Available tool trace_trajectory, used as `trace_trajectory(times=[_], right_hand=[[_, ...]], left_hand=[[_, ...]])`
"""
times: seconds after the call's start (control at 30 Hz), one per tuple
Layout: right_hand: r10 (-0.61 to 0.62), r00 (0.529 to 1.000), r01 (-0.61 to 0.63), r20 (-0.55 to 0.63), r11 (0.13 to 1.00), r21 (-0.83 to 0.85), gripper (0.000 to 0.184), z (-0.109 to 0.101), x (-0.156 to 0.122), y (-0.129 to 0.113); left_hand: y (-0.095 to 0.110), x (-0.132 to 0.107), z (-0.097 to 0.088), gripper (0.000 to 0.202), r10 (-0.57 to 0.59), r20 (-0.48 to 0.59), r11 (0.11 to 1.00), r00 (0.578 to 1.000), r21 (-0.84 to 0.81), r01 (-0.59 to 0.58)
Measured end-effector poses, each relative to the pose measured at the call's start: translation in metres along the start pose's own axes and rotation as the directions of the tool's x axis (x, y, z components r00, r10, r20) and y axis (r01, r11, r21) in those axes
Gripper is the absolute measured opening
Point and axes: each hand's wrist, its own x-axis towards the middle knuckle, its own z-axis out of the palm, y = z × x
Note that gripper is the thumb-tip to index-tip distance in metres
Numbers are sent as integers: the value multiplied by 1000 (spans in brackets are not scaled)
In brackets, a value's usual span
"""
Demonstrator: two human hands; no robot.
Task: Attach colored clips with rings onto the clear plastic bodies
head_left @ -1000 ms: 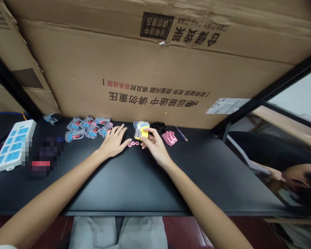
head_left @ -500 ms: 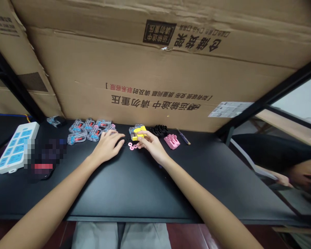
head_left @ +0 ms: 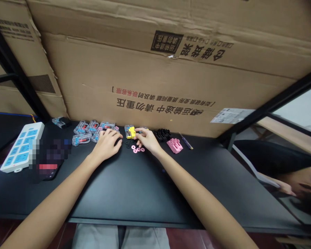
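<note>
With your right hand (head_left: 148, 140), you are pinching the yellow-and-clear plastic piece (head_left: 131, 132) at the fingertips, while pink washers (head_left: 137, 150) are lying just nearer you than that grip. Left of it, your left hand (head_left: 109, 142) is resting palm down, thumb spread wide, beside the transparent cases (head_left: 81, 139).
</note>
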Motion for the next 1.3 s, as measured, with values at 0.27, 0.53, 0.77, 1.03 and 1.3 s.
trace_trajectory(times=[0.27,0.53,0.77,1.03,1.3], right_hand=[[-236,972,217,11,871,-441,25,-11,-34,-4],[-214,952,303,218,572,-762,34,-12,-61,-11],[-339,923,361,181,603,-712,37,-20,-76,-11],[-390,921,319,14,731,-604,36,-38,-76,-2],[-388,921,294,-28,742,-602,32,-53,-74,-2]], left_hand=[[-2,0,-2,22,6,6,1000,1000,21,-7],[-3,-1,-3,27,16,33,1000,999,23,-17],[12,0,21,51,53,125,982,991,171,-75],[17,7,24,55,-5,96,978,995,210,-16],[-25,-1,-12,36,-55,125,984,991,174,32]])
